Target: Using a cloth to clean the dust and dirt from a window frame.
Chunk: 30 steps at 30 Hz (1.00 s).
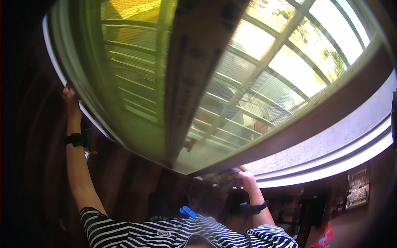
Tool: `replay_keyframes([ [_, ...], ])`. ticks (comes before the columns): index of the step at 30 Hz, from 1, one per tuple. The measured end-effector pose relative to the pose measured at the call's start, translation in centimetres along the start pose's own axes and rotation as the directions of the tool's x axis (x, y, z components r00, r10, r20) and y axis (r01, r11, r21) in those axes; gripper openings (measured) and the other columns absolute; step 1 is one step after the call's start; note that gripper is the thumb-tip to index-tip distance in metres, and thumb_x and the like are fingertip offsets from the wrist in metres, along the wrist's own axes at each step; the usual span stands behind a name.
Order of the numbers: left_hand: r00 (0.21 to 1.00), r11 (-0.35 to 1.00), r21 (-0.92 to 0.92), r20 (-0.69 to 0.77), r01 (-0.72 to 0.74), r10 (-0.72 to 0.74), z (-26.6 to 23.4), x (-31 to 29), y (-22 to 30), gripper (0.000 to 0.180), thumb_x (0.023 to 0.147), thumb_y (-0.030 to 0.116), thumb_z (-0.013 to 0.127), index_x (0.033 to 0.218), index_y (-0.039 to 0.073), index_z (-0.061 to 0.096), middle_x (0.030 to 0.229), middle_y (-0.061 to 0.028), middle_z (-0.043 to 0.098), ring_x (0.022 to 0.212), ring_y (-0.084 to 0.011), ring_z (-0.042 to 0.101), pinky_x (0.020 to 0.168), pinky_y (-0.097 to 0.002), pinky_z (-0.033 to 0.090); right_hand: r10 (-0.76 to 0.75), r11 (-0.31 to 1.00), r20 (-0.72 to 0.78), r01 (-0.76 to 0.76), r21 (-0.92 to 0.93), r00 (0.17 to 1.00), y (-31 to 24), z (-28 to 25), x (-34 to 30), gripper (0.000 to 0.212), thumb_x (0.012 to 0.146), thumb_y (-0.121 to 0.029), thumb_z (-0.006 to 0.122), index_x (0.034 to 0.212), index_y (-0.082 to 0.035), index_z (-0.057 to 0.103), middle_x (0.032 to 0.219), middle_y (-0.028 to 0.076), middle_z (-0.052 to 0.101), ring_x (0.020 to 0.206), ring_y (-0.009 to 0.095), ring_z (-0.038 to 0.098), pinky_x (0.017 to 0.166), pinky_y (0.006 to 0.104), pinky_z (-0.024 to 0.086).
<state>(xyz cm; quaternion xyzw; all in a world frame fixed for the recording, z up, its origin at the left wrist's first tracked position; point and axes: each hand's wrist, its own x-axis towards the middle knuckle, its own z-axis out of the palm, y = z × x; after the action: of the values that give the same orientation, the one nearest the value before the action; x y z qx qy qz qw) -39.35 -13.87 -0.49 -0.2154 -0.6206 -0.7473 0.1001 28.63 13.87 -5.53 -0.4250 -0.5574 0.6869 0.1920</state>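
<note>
Window frame [194, 66] bears lettering [186, 101]; right hand [247, 179] holds cloth [221, 177].

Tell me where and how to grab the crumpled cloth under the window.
Best bet: pinch the cloth at its right end, coming from the right. It looks soft and bunched, so its folds should gather between thumb and fingers, while the window frame borders it above. The right hand is at that end.

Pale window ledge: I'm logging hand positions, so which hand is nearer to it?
Right: right hand is at the left end of the ledge; left hand is far left, at the white window edge.
</note>
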Motion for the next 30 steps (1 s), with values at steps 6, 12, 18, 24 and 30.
replay_keyframes([
  [6,0.988,0.911,0.413,-0.132,-0.013,0.074,0.9,-2.0,3.8,0.041,0.101,0.033,0.041,0.099,-0.002,0.062,0.075,-0.0045,0.053,0.073,-0.013,0.049,0.07,-0.0301,0.041,-0.037,0.999,0.032,0.038,-0.025,0.999,-0.8,-0.5,0.3,0.039,0.064,-0.001,0.053,0.1,0.003,0.065,0.085,0.006,0.067,0.074,0.014,0.063,0.066,0.0242,0.05],
  [12,0.996,0.96,-0.27,-0.037,0.074,-0.087,1.6,2.2,1.0,0.049,0.103,0.039,0.032,0.127,0.001,0.054,0.12,-0.0054,0.059,0.106,-0.0167,0.055,0.093,-0.033,0.044,-0.071,0.991,0.067,0.078,-0.106,0.995,1.4,-1.7,2.0,0.038,0.068,-0.003,0.054,0.104,0.003,0.066,0.088,0.004,0.067,0.076,0.012,0.061,0.069,0.0231,0.049],
  [18,0.956,0.878,-0.41,-0.046,0.246,-0.289,-0.4,3.8,-0.5,0.054,0.102,0.043,0.03,0.133,0.002,0.048,0.123,-0.0086,0.057,0.11,-0.0193,0.056,0.093,-0.0332,0.048,0.015,0.978,0.048,-0.005,-0.206,0.999,1.6,-1.0,0.4,0.048,0.07,-0.004,0.054,0.117,0.003,0.062,0.098,0.005,0.065,0.085,0.012,0.059,0.076,0.022,0.047],
  [24,0.922,0.922,-0.185,0.259,0.339,-0.287,-3.2,3.7,-1.6,0.05,0.101,0.046,0.036,0.129,0.008,0.052,0.12,-0.006,0.058,0.108,-0.016,0.055,0.091,-0.0308,0.044,0.044,0.99,0.096,-0.031,-0.14,0.994,-0.4,-0.6,-2.3,0.055,0.071,0.0,0.053,0.125,-0.002,0.061,0.118,0.01,0.063,0.105,0.014,0.059,0.093,0.0247,0.044],
  [30,0.974,0.954,-0.2,0.037,0.225,-0.222,0.4,1.2,-0.1,0.044,0.1,0.041,0.042,0.123,0.005,0.053,0.104,-0.0045,0.062,0.09,-0.015,0.063,0.074,-0.0287,0.054,0.041,0.988,0.068,-0.03,-0.151,0.997,0.3,-1.1,-3.6,0.06,0.065,0.008,0.048,0.123,0.001,0.061,0.117,0.01,0.064,0.103,0.015,0.06,0.091,0.0236,0.046],
])
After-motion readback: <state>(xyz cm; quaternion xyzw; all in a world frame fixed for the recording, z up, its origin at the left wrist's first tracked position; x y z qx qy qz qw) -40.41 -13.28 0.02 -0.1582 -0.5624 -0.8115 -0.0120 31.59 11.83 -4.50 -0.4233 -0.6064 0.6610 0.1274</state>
